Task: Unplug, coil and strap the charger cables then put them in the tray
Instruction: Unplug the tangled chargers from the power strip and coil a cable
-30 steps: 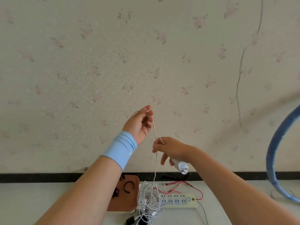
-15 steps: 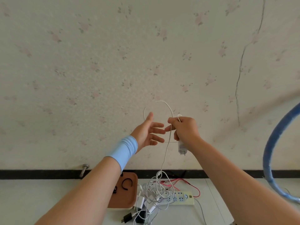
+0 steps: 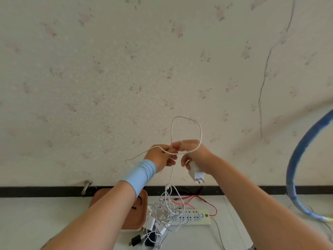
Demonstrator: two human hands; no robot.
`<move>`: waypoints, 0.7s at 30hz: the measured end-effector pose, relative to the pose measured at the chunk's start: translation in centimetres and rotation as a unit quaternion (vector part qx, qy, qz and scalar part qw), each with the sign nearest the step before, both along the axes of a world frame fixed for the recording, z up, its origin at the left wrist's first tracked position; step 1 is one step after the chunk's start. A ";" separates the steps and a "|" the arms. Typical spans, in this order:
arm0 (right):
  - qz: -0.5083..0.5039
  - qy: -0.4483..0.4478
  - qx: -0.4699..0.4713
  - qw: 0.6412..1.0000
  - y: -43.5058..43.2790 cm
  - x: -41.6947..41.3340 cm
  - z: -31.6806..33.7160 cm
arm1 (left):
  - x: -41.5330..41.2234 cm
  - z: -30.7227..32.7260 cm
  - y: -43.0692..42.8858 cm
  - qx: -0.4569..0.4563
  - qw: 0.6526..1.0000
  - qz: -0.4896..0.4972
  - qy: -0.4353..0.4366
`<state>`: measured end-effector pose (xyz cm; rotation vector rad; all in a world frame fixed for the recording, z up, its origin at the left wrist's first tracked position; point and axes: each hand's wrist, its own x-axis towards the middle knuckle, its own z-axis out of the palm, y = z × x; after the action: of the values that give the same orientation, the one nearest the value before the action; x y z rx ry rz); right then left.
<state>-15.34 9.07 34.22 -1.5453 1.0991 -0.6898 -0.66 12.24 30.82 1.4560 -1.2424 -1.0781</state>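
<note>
Both hands are raised in front of the wall. My right hand (image 3: 195, 156) grips a white charger plug (image 3: 196, 173), prongs down, and the white cable (image 3: 187, 121), which forms a loop above my fingers. My left hand (image 3: 163, 156), with a blue wristband, pinches the same cable where the loop crosses; one strand trails left, another hangs down to a tangle of white cables and chargers (image 3: 162, 212) on the floor. A brown tray (image 3: 138, 219) holding black straps lies under my left forearm, partly hidden.
A pale yellow power strip (image 3: 196, 216) lies on the floor right of the tangle, with a red wire (image 3: 207, 202) behind it. A black adapter (image 3: 136, 240) lies near the bottom edge. A blue hoop (image 3: 295, 170) stands at the right. A metal doorstop (image 3: 86, 185) sticks out of the skirting.
My left hand went from open fingers to pinching the cable. A full loop has formed above both hands, and the plug in my right hand has tilted down to the right.
</note>
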 end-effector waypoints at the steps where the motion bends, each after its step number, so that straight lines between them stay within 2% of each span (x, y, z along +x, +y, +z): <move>1: 0.016 0.038 0.000 0.999 -0.3 0.1 -0.9 | 0.1 -0.1 -0.2 -0.006 1.000 0.013 0.027; 4: 0.072 0.143 0.006 0.987 -0.7 0.5 -3.6 | 0.5 -0.3 -0.8 -0.021 0.989 0.058 0.134; 8: 0.121 0.189 0.016 0.974 -1.7 0.8 -6.8 | 1.6 -0.6 -1.8 0.000 0.944 0.078 0.320; 13: 0.049 0.200 0.011 0.979 -3.3 1.7 -8.4 | 3.3 -2.7 -2.8 0.015 0.941 0.085 0.327; 15: 0.024 0.194 0.006 0.981 -3.9 2.2 -8.6 | 3.8 -3.5 -3.2 0.051 0.959 0.085 0.265; 17: 0.002 0.179 0.005 0.984 -4.4 2.7 -8.6 | 3.7 -4.7 -3.5 0.108 0.990 0.061 0.072; 19: -0.008 0.168 -0.003 0.986 -4.7 3.2 -8.6 | 3.3 -6.1 -3.6 0.177 0.979 -0.004 -0.097; 21: -0.006 0.166 -0.008 0.986 -4.8 3.7 -8.5 | 2.6 -7.5 -3.4 0.217 0.945 -0.069 -0.234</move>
<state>-11.65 4.27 25.67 -1.7085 1.3522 -0.4583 1.95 8.82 23.27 2.0751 -1.5150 -1.1914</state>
